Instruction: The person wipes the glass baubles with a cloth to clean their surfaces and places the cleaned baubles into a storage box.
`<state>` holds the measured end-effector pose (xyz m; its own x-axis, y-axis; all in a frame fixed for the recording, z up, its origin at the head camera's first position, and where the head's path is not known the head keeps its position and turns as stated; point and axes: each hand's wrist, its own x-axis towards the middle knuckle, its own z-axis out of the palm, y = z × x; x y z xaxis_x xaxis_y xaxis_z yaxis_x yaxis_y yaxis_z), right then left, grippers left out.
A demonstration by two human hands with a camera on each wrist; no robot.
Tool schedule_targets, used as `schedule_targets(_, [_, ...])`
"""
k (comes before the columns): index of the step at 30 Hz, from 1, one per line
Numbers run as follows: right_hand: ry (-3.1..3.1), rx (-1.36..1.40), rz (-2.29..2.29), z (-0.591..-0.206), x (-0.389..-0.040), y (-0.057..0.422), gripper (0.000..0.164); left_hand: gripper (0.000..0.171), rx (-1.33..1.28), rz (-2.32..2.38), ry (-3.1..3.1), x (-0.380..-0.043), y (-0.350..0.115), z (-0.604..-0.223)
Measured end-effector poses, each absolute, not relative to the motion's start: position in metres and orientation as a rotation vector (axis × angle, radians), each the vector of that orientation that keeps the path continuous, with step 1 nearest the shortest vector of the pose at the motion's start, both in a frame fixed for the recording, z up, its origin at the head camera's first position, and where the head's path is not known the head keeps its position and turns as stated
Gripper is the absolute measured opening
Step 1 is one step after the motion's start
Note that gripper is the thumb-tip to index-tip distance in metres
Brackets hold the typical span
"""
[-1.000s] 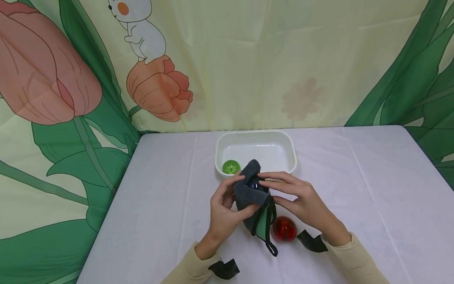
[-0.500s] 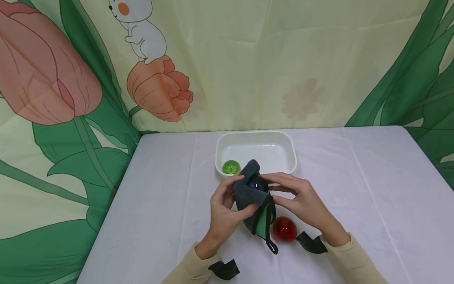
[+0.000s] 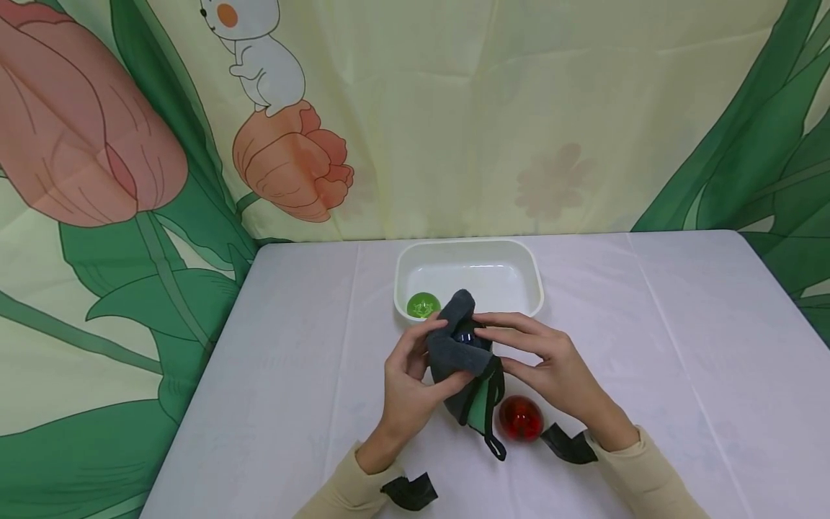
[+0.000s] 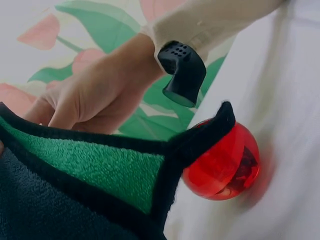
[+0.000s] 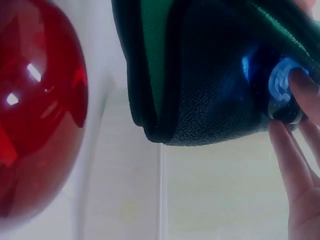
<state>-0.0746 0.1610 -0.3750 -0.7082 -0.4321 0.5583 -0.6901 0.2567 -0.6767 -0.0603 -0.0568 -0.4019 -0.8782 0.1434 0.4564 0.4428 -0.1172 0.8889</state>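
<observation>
A folded dark grey-blue towel (image 3: 454,360) with green inside and black edging is gripped by my left hand (image 3: 410,393), fingers behind and thumb in front. Nestled in its fold is a shiny dark blue ball (image 3: 464,336), mostly covered by cloth. My right hand (image 3: 551,360) holds that ball by its fingertips from the right, its thumb lower near the towel edge. In the right wrist view, fingertips (image 5: 280,131) touch the ball. A clear red ball (image 3: 521,418) rests on the table just below the right hand, beside the towel's hanging loop.
Behind the hands stands a white tray (image 3: 496,277) with a green ball (image 3: 424,305) in its near left corner. A white cloth covers the table (image 3: 292,389). A flower-printed curtain (image 3: 441,130) hangs along the back edge.
My right fingers slid back to the ball's right edge, then came forward over it again. The left hand keeps its grip; the towel's loop has risen slightly. Red and green balls stay put.
</observation>
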Motion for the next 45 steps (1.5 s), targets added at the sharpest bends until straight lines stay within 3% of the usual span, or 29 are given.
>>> schedule_targets(11, [-2.26, 0.944, 1.754, -0.3713, -0.0732, 0.1614, 0.057, 0.066, -0.724, -2.033, -1.972, -0.0599, -0.0562, -0.3993])
schedule_targets(18, [-2.312, 1.001, 1.58, -0.3703, -0.0756, 0.1645, 0.061, 0.062, -0.7, -2.053, -1.919, -0.0613, -0.0558, -0.4023])
schedule_targets(25, [-2.171, 1.203, 1.423, -0.3721, -0.0785, 0.1666, 0.039, 0.061, -0.704, -2.089, -1.917, -0.0609, -0.0557, -0.4026])
schedule_targets(31, [-2.253, 1.124, 1.488, -0.3714, -0.0759, 0.1671, 0.04, 0.064, -0.735, -2.092, -1.93, -0.0606, -0.0559, -0.4029])
schedule_targets(36, [-2.297, 1.01, 1.666, -0.3715, -0.0735, 0.1657, 0.056, 0.064, -0.737, -2.091, -1.942, -0.0599, -0.0556, -0.4031])
schedule_targets(45, [-2.322, 0.998, 1.61, -0.3685, -0.0725, 0.165, 0.063, 0.061, -0.721, -2.135, -1.878, -0.0603, -0.0549, -0.4032])
